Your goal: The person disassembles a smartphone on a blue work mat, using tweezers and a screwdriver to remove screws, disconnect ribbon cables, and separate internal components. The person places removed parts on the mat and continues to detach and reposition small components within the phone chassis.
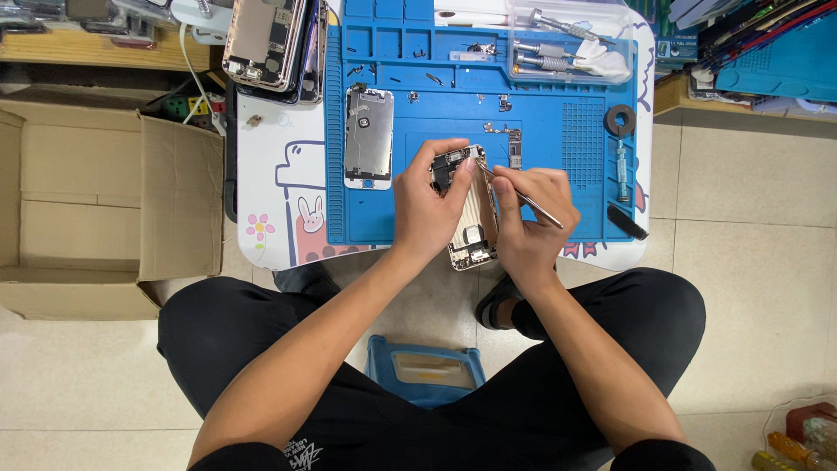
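My left hand (429, 206) grips an opened phone body (472, 228) by its left side, holding it over the blue work mat (558, 139). My right hand (532, 214) holds metal tweezers (521, 195), whose tips touch the upper inside of the phone body. A detached phone screen (367, 138) lies face down on the mat, left of my hands. A small circuit part (514, 146) lies on the mat just above my right hand.
A stack of opened phones (272, 44) sits at the back left of the small white table (270, 192). A clear tray with screwdrivers (567, 39) is at the back right. A tape roll (620, 119), an open cardboard box (105, 209) and a blue stool (425, 371) surround me.
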